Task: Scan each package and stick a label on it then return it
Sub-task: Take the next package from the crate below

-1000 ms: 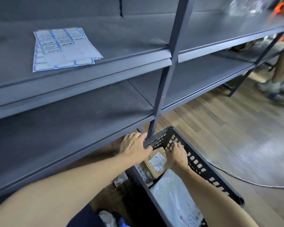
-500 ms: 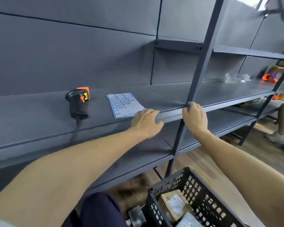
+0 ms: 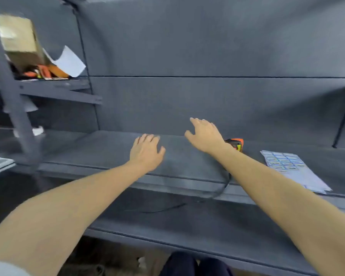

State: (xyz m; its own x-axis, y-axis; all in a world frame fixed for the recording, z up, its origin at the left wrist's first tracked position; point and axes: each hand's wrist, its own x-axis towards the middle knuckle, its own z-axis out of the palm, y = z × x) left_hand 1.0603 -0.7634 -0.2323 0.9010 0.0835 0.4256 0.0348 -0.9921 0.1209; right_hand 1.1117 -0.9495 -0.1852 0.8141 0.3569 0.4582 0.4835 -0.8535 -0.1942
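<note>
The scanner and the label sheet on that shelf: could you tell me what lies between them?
Nothing: in the head view, only bare grey shelf separates scanner from label sheet.

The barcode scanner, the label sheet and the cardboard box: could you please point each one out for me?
barcode scanner (image 3: 236,144), head view, on its orange and yellow head beside the right wrist.
label sheet (image 3: 287,165), head view, on its printed blue labels.
cardboard box (image 3: 18,39), head view, on its brown front face.

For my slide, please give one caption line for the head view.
Both hands, left and right, reach open over the grey shelf; scanner and label sheet lie at right.
</note>
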